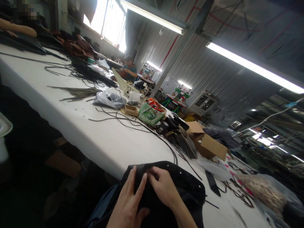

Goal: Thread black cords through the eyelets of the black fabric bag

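A black leather piece with small holes along its edge lies over the near edge of the white table. My left hand rests flat on it with fingers spread, pressing it down. My right hand sits beside the left, its fingertips pinching the black material near the middle. Both hands touch each other at the fingertips.
Black cords trail across the table. Further along lie a clear plastic bag, a small cardboard box, a green packet, an open cardboard carton and a bag of tan fibres. Another person's hand rests far left; a seated worker is behind.
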The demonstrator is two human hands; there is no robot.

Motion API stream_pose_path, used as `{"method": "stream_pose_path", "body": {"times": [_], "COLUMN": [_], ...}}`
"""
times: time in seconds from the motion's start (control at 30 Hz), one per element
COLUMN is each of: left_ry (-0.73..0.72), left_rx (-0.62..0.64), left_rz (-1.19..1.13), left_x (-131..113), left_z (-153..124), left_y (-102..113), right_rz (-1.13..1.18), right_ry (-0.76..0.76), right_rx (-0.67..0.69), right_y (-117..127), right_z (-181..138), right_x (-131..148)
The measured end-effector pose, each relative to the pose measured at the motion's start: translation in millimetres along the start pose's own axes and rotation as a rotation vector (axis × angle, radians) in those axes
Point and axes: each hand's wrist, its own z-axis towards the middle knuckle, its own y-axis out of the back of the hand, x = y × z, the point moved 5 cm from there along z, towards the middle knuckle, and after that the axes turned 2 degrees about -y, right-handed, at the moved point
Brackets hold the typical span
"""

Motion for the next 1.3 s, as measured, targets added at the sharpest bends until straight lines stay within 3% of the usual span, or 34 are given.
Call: {"method": "stream_pose_path", "body": {"times": [0.17,0.27,0.4,0.63,0.97,1.3], "left_ry": [0.174,0.304,0.175,0.054,0.011,-0.031], "left_rx": [-0.172,-0.169,-0.118,-0.166,-0.200,-0.247], "left_rz": [-0.197,-0.234,-0.103,0.019,0.107,0.145], "left_x": [7.1,15.3,15.4,17.1,11.7,11.4], "left_z": [1.0,8.2,15.1,14.7,10.6,7.6], "left_y": [2.9,3.7,5.5,6.5,4.4,2.5], "right_rz": [0.034,0.066,0.079,0.000,-0.128,-0.058], "right_ry": [-0.025,-0.009,-0.022,0.006,0.022,0.064], "right_rx": [-0.024,-0.053,-0.145,-0.236,-0.232,-0.194], "right_y": [-7.2,-10.4,-12.4,-14.2,-10.7,-16.2], "right_z": [-5.2,-8.9,-13.0,-13.9,-8.5,-3.7], "right_x": [3.5,6.2,0.6,-1.5,4.7,5.2]}}
